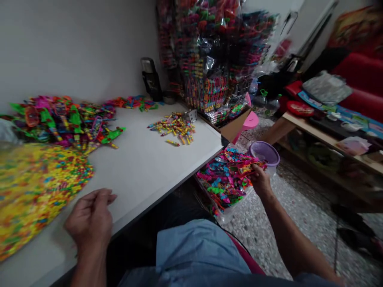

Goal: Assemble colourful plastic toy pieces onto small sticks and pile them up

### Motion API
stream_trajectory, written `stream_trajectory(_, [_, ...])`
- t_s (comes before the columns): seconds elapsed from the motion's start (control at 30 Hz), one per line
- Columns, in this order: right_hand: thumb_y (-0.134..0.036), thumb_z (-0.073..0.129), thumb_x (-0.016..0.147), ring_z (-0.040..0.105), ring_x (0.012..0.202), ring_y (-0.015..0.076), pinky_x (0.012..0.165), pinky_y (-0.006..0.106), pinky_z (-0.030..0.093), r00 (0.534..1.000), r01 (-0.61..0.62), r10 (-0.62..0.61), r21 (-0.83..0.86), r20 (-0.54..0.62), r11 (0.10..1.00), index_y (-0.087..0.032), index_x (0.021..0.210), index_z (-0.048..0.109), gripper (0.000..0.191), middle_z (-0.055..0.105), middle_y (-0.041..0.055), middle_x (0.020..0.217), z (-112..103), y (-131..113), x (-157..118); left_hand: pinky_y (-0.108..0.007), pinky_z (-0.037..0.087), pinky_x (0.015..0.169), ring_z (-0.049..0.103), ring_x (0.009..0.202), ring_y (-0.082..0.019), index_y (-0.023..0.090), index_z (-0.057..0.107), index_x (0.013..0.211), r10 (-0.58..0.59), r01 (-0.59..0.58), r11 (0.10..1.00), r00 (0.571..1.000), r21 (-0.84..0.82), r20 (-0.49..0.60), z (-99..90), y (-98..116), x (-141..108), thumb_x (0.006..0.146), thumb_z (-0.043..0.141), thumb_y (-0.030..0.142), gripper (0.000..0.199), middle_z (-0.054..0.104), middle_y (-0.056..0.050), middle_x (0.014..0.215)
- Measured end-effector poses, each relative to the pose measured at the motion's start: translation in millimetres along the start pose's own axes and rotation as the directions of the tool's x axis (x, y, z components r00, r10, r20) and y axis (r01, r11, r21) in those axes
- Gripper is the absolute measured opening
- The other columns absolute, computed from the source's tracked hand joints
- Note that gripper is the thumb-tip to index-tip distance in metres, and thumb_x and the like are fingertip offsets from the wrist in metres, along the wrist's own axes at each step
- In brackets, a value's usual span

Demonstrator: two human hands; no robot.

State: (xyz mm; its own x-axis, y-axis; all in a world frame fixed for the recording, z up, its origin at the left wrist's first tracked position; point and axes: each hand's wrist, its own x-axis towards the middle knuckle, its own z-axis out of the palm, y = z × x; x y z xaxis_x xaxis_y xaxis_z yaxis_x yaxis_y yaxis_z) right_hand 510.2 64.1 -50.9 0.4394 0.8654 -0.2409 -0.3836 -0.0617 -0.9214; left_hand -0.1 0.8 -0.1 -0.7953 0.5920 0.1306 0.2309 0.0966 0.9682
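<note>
My left hand (92, 217) hovers over the near edge of the white table (134, 171), fingers curled in and thumb against them, with nothing visible in it. Beside it lies a heap of small yellow, red and green pieces (44, 187), blurred at the left. My right hand (261, 181) reaches down to the right, closed on a few pink and orange plastic toy pieces (247, 166). Below them is an open bag or box of mixed bright toy pieces (223, 183), beside the table. A small pile of yellow crayon-like sticks (176, 126) rests on the table.
Colourful assembled toys (66, 117) are heaped along the wall, with a black thermos (151, 79) farther back. Large clear bags of packed toys (206, 56) stand behind a cardboard box (236, 125). A purple bucket (265, 153) is on the floor near a wooden bench (317, 129).
</note>
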Motion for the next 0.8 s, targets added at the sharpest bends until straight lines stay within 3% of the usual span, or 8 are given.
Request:
stream_trajectory(0.13, [-0.034,0.080,0.066,0.025,0.041,0.0031,0.040,0.017,0.035,0.987,-0.050,0.036,0.089,0.156,0.995,-0.017,0.071,0.045,0.040,0.027,-0.0089,0.052,33,-34,-14,-0.026,0.050,0.071,0.063,0.068,-0.015,0.013,0.069,0.092,-0.028,0.029,0.999,1.000,-0.018,0.010,-2.8,5,-5,0.074,0.072,0.041,0.033,0.067,-0.003,0.073])
stream_trajectory(0.27, [-0.034,0.081,0.064,0.025,0.039,0.0032,0.040,0.019,0.036,0.901,-0.168,0.122,0.076,0.416,0.983,-0.016,0.063,0.044,0.041,0.030,-0.0076,0.049,115,-41,-38,-0.026,0.049,0.070,0.062,0.070,-0.014,0.011,0.066,0.096,-0.028,0.037,0.993,0.996,-0.113,0.081,-7.9,4,-8,0.076,0.072,0.047,0.041,0.067,-0.006,0.081])
stream_trajectory(0.33, [-0.037,0.078,0.068,0.024,0.038,0.0040,0.039,0.020,0.034,0.778,-0.214,0.186,-0.025,0.600,0.976,-0.016,0.061,0.045,0.040,0.029,-0.0071,0.047,170,-32,-56,-0.027,0.050,0.070,0.063,0.074,-0.015,0.010,0.065,0.104,0.024,0.000,0.983,0.991,-0.181,0.129,-11.9,6,-7,0.081,0.067,0.050,0.046,0.068,-0.010,0.096])
stream_trajectory(0.43, [-0.040,0.072,0.075,0.028,0.040,0.0054,0.040,0.020,0.033,0.469,-0.203,0.332,-0.266,0.819,0.942,-0.015,0.065,0.051,0.034,0.036,-0.0051,0.048,255,-7,-87,-0.028,0.051,0.066,0.064,0.084,-0.019,0.011,0.061,0.117,0.035,0.028,0.972,0.965,-0.235,0.259,-18.5,13,-5,0.087,0.057,0.057,0.056,0.064,-0.014,0.113])
stream_trajectory(0.5, [-0.042,0.071,0.074,0.031,0.042,0.0055,0.039,0.020,0.032,0.301,-0.147,0.481,-0.458,0.823,0.877,-0.014,0.072,0.055,0.032,0.045,-0.0032,0.054,305,14,-103,-0.029,0.051,0.063,0.064,0.087,-0.021,0.011,0.061,0.119,0.015,0.052,0.982,0.938,-0.183,0.347,-21.9,20,-5,0.088,0.051,0.062,0.060,0.063,-0.015,0.116])
stream_trajectory(0.53, [-0.041,0.072,0.072,0.033,0.042,0.0059,0.039,0.020,0.031,0.260,-0.116,0.533,-0.522,0.805,0.845,-0.013,0.074,0.057,0.032,0.048,-0.0023,0.056,326,25,-110,-0.029,0.051,0.064,0.064,0.088,-0.021,0.011,0.063,0.117,0.009,0.042,0.991,0.925,-0.125,0.380,-23.0,23,-5,0.088,0.051,0.063,0.060,0.064,-0.014,0.114])
stream_trajectory(0.63, [-0.040,0.075,0.068,0.034,0.041,0.0069,0.037,0.021,0.029,0.258,-0.032,0.609,-0.623,0.750,0.781,-0.012,0.073,0.058,0.032,0.048,-0.0022,0.053,371,52,-124,-0.030,0.050,0.073,0.064,0.086,-0.021,0.012,0.068,0.107,0.012,-0.049,0.995,0.920,0.084,0.391,-22.9,25,-6,0.084,0.060,0.058,0.052,0.068,-0.011,0.100])
stream_trajectory(0.8, [-0.056,0.077,0.066,0.032,0.040,0.0072,0.037,0.022,0.022,0.393,0.123,0.543,-0.628,0.742,0.768,-0.014,0.064,0.051,0.049,0.040,-0.0039,0.046,393,70,-140,-0.030,0.050,0.074,0.065,0.080,-0.020,0.012,0.067,0.107,0.042,-0.091,0.984,0.953,0.151,0.300,-17.9,8,-3,0.085,0.061,0.052,0.045,0.069,-0.009,0.090])
